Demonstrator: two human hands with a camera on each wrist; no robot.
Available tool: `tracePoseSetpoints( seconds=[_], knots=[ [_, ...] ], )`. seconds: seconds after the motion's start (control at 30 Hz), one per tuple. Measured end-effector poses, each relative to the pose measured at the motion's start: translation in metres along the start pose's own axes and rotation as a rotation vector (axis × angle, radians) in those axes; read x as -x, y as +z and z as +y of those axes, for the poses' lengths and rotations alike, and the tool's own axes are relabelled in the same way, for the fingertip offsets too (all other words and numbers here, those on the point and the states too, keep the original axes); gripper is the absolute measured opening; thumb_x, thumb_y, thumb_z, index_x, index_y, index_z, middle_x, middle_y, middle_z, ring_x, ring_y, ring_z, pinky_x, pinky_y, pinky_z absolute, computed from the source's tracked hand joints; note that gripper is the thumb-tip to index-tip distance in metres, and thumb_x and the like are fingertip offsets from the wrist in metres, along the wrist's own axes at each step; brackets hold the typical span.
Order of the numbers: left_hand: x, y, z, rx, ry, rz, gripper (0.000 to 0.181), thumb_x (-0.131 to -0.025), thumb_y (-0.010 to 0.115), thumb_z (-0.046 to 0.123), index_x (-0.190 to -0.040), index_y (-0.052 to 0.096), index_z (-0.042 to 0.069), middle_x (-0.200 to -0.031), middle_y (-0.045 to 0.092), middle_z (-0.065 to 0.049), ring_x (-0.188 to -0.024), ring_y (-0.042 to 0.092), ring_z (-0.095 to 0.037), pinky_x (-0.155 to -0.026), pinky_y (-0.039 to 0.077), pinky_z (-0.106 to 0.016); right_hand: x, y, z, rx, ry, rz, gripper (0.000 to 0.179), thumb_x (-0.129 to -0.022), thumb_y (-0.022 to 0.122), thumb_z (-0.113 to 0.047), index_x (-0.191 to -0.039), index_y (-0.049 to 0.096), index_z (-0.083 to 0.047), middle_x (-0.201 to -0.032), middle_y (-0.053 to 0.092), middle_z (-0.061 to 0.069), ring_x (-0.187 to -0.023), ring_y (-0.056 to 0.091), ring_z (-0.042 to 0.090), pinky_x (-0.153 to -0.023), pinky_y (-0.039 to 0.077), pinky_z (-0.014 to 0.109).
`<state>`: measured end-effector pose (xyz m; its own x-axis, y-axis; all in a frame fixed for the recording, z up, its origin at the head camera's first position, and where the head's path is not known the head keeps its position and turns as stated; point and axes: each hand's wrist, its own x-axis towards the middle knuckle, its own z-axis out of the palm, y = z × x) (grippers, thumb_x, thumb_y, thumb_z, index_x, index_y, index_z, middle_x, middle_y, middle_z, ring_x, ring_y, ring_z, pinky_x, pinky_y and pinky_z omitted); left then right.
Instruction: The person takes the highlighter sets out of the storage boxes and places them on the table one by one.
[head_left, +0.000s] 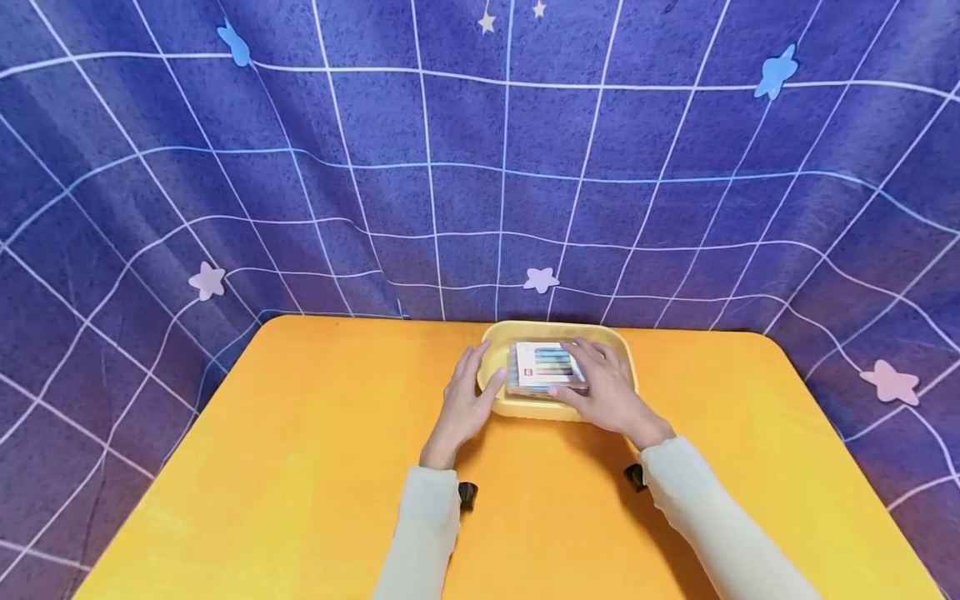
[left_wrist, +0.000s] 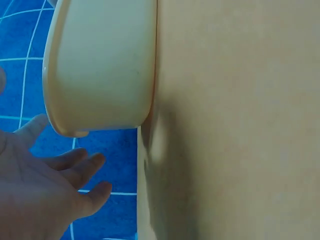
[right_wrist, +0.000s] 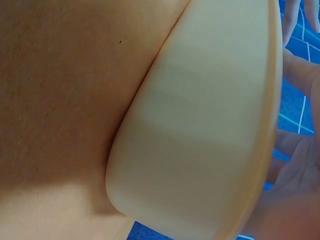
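A flat, clear-sided box [head_left: 532,379] lies within the pale yellow tray [head_left: 491,403]; its white top has a picture of several coloured pen-like sticks. Reaching over the tray's right side, my right hand [head_left: 606,390] holds the box, thumb at its near edge and fingers at its far edge. At the tray's left end my left hand [head_left: 467,408] has its fingers spread by the rim, apart from the box. In the left wrist view, spread fingers of the left hand [left_wrist: 50,185] lie beside the tray [left_wrist: 105,65]. The tray wall [right_wrist: 195,125] hides the box in the right wrist view.
An orange-yellow table [head_left: 322,450] carries the tray near its far edge. Behind it hangs a blue-purple curtain [head_left: 465,200] with a grid of pale lines and stars. A black device [head_left: 467,496] sits at the left wrist, another [head_left: 635,477] at the right.
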<state>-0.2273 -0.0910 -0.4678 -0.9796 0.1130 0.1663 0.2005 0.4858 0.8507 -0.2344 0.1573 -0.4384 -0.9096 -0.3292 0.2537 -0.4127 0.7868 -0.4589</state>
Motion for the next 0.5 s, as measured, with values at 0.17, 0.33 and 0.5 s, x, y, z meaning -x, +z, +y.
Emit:
tracePoseSetpoints(
  seconds=[0.17, 0.33, 0.5],
  knots=[
    [-0.001, -0.002, -0.003, 0.045, 0.02, -0.028, 0.067, -0.102, 0.054, 0.047, -0.16, 0.028, 0.024, -0.167, 0.025, -0.013, -0.153, 0.026, -0.04, -0.12, 0.021, -0.068, -0.004, 0.0, 0.001, 0.01, 0.001, -0.023, 0.078, -0.088, 0.074, -0.045, -0.152, 0.043, -0.011, -0.158, 0.042, 0.021, -0.144, 0.031, 0.05, -0.114, 0.018, 0.07],
    [-0.002, -0.001, -0.007, 0.054, -0.002, -0.064, 0.068, -0.101, 0.058, 0.041, -0.16, 0.028, 0.024, -0.167, 0.027, -0.006, -0.154, 0.025, -0.035, -0.122, 0.023, -0.062, -0.007, 0.0, 0.008, 0.025, -0.011, -0.044, 0.078, -0.089, 0.073, -0.045, -0.152, 0.043, -0.01, -0.158, 0.042, 0.021, -0.143, 0.031, 0.05, -0.115, 0.017, 0.07],
    [-0.002, 0.001, -0.01, 0.061, -0.009, -0.061, 0.069, -0.101, 0.059, 0.041, -0.16, 0.027, 0.024, -0.167, 0.027, -0.006, -0.154, 0.026, -0.035, -0.122, 0.024, -0.062, -0.012, -0.001, 0.013, 0.047, -0.026, -0.059, 0.078, -0.089, 0.074, -0.045, -0.151, 0.043, -0.009, -0.158, 0.04, 0.023, -0.141, 0.032, 0.054, -0.116, 0.017, 0.069]
  ],
)
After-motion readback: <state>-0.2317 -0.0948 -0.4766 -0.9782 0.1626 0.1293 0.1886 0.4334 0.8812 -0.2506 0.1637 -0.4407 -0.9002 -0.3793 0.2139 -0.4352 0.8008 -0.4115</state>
